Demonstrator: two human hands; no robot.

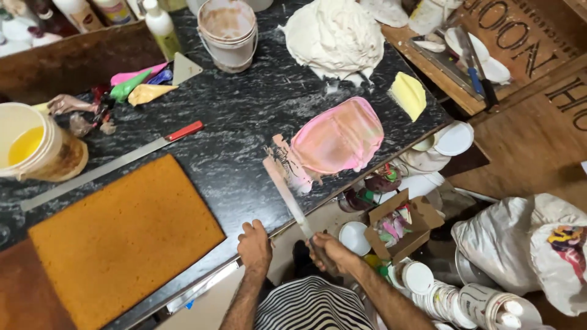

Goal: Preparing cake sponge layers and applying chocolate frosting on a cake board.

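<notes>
At the near edge of the dark marbled surface (244, 122), the right hand (330, 252) is closing its grip fully around the handle of a long palette knife (286, 186). The blade is smeared with pink cream and is lying low over the surface, though contact cannot be confirmed. Its long axis is running away from the grip, up and slightly to the left, and its far end is sitting just beside the pink cream patch (337, 137). That patch is lying ahead of the right hand and a little to its right, so the right hand is the nearer of the two.

The left hand (254, 244) is resting on the surface edge, fingers curled, holding nothing. The rectangular sponge cake slab (125, 238) is lying just to its left, apart from the hand.

A second long knife with a red handle (110, 165) is lying diagonally beyond the slab. A mound of white cream (335, 36) is sitting farther back, beyond the pink patch, with a bucket (227, 33) to its left.
</notes>
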